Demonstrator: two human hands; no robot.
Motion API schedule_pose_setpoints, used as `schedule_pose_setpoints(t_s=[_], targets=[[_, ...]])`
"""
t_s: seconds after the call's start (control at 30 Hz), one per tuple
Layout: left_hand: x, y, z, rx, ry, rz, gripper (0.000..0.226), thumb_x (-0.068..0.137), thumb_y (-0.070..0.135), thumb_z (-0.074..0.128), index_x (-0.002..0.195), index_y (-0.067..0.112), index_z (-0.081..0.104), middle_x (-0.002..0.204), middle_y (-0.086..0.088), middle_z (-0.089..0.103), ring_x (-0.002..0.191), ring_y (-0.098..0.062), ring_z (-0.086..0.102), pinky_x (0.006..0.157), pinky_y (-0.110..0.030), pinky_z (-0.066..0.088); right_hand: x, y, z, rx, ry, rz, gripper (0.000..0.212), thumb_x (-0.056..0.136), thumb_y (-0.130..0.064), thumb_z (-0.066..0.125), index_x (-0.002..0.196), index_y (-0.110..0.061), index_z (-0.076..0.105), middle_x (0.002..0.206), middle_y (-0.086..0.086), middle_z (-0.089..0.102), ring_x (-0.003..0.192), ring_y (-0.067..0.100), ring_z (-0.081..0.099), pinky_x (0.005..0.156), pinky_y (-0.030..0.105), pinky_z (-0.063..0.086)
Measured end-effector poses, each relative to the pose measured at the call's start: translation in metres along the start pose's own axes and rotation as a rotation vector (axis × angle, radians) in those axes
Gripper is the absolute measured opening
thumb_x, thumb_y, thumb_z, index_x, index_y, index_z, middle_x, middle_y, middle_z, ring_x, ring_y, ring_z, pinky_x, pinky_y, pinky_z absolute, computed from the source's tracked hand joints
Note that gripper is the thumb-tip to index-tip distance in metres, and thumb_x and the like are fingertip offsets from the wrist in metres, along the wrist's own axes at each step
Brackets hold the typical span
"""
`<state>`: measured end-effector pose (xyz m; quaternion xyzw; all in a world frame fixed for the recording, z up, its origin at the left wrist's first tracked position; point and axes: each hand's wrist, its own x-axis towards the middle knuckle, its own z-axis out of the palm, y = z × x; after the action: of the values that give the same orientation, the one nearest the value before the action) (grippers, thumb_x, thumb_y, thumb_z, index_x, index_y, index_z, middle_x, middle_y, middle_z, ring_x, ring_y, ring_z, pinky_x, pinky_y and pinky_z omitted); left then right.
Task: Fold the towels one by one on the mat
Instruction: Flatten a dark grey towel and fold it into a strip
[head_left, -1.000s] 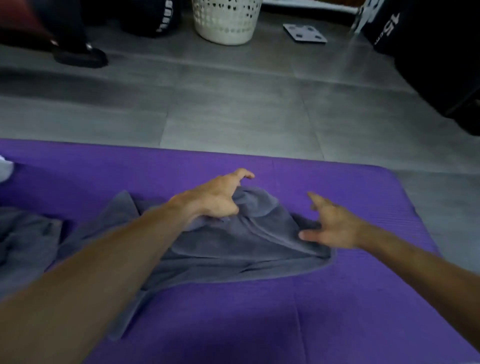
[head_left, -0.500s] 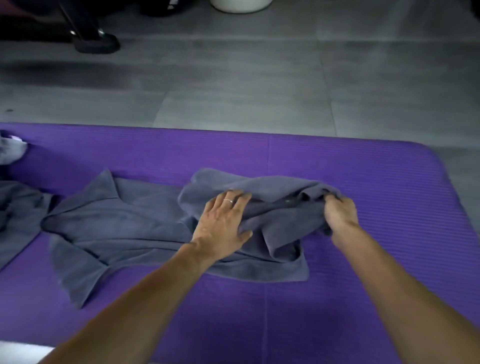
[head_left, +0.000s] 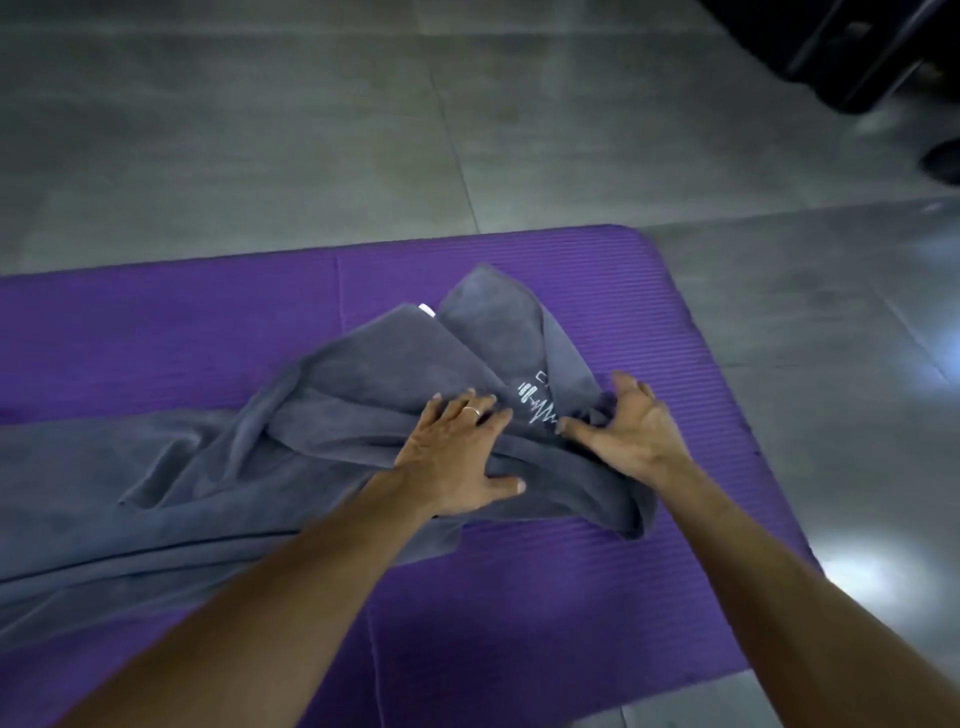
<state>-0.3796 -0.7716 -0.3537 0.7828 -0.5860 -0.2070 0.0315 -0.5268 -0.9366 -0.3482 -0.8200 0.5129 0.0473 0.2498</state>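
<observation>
Left hand (head_left: 457, 457) flat, fingers spread, pinning grey towel (head_left: 363, 384) near mat (head_left: 649, 322) right edge; right hand (head_left: 631, 431) pinches bunched cloth to straighten it.

Towel (head_left: 363, 395) on mat (head_left: 519, 613); both hands (head_left: 457, 457) on towel.

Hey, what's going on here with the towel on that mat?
A person is working on a grey towel spread over a purple mat on the floor. The left hand presses flat on the cloth; the right hand pinches a bunched fold beside a white logo. The towel is rumpled, not yet neatly folded.
</observation>
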Motion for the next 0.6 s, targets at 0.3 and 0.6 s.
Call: schedule_pose_setpoints(t_s=[0.3,0.6], targets=[[0.004,0.034,0.027,0.008,-0.129,0.238,0.091,0.081,0.068,0.054,0.153,0.028,0.015,0.160,0.005,0.011,0.148,-0.015,-0.002,0.119,-0.049,-0.008,-0.018,0.096,-0.030,0.197,0.146,0.327,0.022,0.083,-0.021,0.066,0.102,-0.010,0.070,0.101,0.016,0.070,0.102,0.034,0.065,0.088,0.038,0.049],[0.023,0.021,0.012,0.033,0.259,0.185,0.058,0.088,0.048,0.042,0.134,0.014,0.051,0.138,-0.009,0.053,0.136,-0.027,0.041,0.110,-0.045,0.032,0.001,0.027,-0.024,-0.246,0.299,-0.103,0.045,0.083,-0.025,0.059,0.125,-0.011,0.054,0.124,0.016,0.051,0.114,0.040,0.048,0.092,0.049,0.040]])
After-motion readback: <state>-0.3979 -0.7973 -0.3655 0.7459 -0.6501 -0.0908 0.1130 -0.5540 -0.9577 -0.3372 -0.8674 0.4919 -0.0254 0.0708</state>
